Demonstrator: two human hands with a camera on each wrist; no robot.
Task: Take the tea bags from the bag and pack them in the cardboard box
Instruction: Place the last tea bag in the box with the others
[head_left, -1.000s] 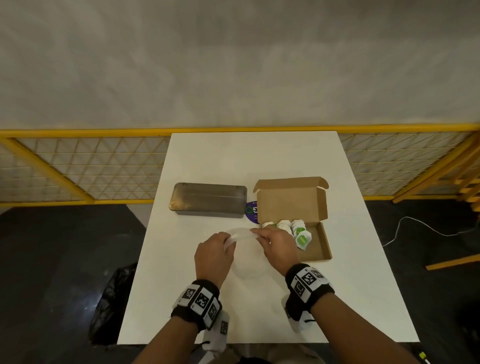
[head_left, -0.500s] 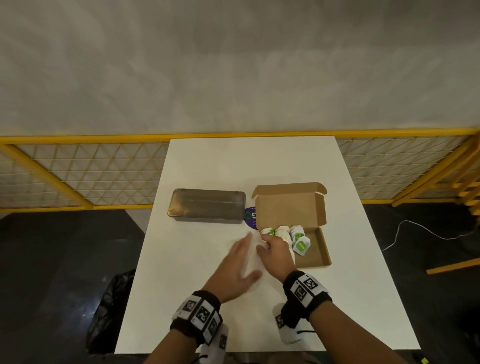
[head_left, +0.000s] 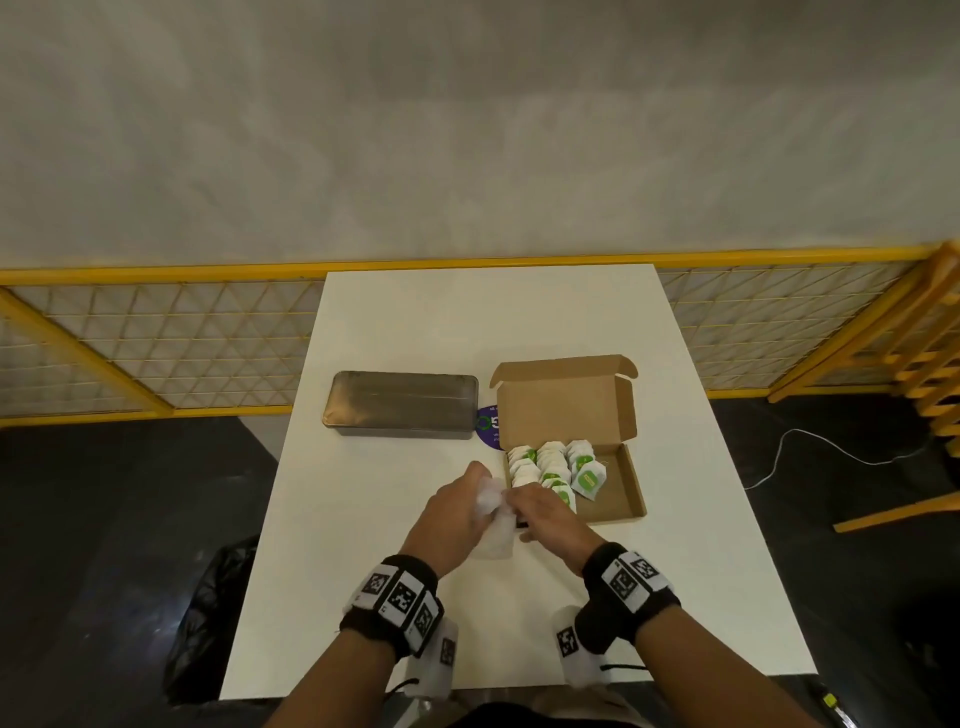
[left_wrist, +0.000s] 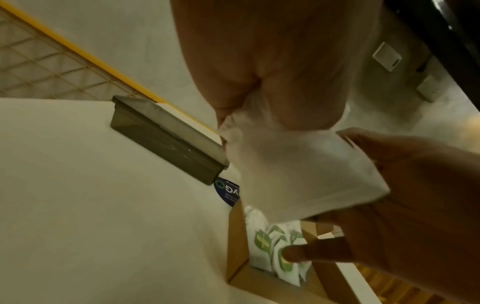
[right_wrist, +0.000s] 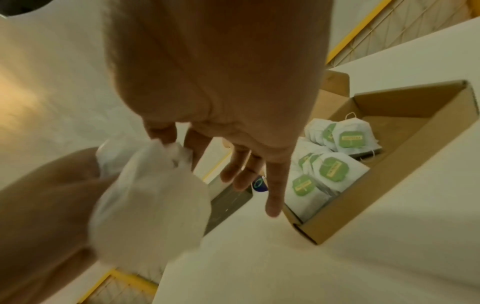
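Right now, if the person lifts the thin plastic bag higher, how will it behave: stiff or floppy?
Probably floppy: the plastic bag crumples where the right hand pinches it. Likely very light, since it looks translucent and empty. It may slip, so the left hand gripping it helps.

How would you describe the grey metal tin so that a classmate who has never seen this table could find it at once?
Start at the white table against the yellow mesh fence. Near its middle, left of the open cardboard box holding the tea bags, lies the metal tin. It is the only closed, dull grey, long flat container with rounded corners; its neighbour is brown card with a raised lid.
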